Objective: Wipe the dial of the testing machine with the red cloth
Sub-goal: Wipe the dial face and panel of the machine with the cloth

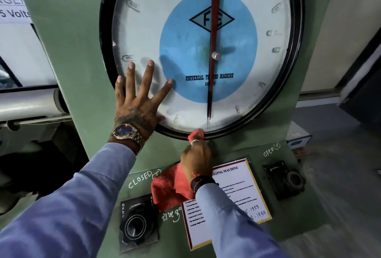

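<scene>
The big round dial [243, 92] of the green testing machine fills the upper middle: white face, blue centre disc, red pointer, black rim. My left hand [137, 101] lies flat with fingers spread on the glass at the dial's lower left. My right hand [196, 157] grips the red cloth [168, 185] and presses a bunched tip of it against the bottom of the black rim. The rest of the cloth hangs below my wrist over the panel.
Under the dial the green panel carries a black knob [137, 225] marked CLOSED, another black knob [288, 179] marked OPEN, and a white instruction sheet [243, 193] between them. A warning label [14, 8] sits at far left. Floor shows at right.
</scene>
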